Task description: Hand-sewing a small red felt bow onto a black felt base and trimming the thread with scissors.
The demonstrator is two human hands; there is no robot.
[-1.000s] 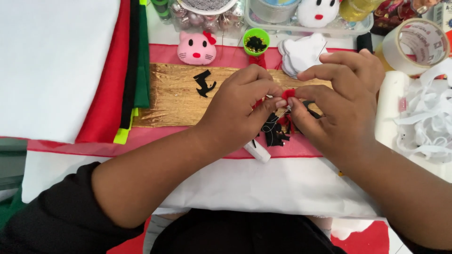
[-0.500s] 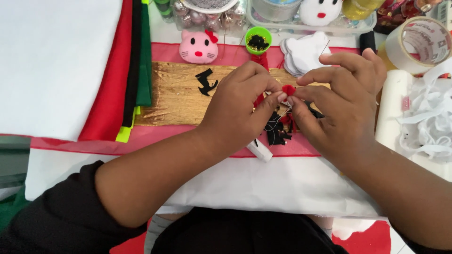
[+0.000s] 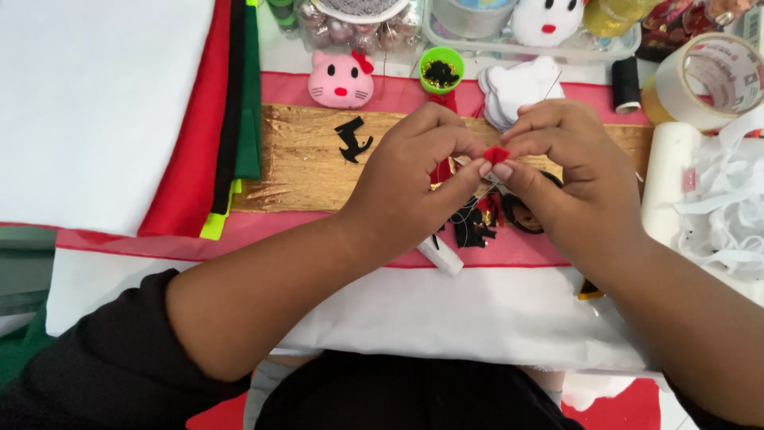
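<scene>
A small red felt piece point(image 3: 496, 154) sits between the fingertips of both hands, held above the gold sheet point(image 3: 306, 163) near the middle of the table. The left hand point(image 3: 414, 179) pinches it from the left with thumb and forefinger pressed together; the right hand point(image 3: 569, 171) pinches it from the right, fingers curled close over it. A thin thread point(image 3: 485, 189) seems to run down from the piece, though it is too fine to follow.

Under the hands lie black felt cutouts point(image 3: 469, 227) on the pink cloth point(image 3: 318, 239), partly covered by the fingers, so their shapes are hard to read. A white tube point(image 3: 442, 256) pokes out below the left hand. Another black cutout point(image 3: 352, 139) lies on the gold sheet, well clear of the hands.

Behind the hands sit a pink cat face point(image 3: 341, 80), a green cup point(image 3: 442, 70) of dark bits, and a stack of white felt shapes point(image 3: 517, 87), its near edge hidden by the right hand. A black spool point(image 3: 625, 83) and a tape roll point(image 3: 700, 76) stand to the right, with white stuffing point(image 3: 728, 203) beside them, cut off by the frame edge. To the left lie folded felt sheets point(image 3: 231, 103) in red, black and green, next to a white sheet point(image 3: 95, 103). Containers along the top edge are cropped and unclear.
</scene>
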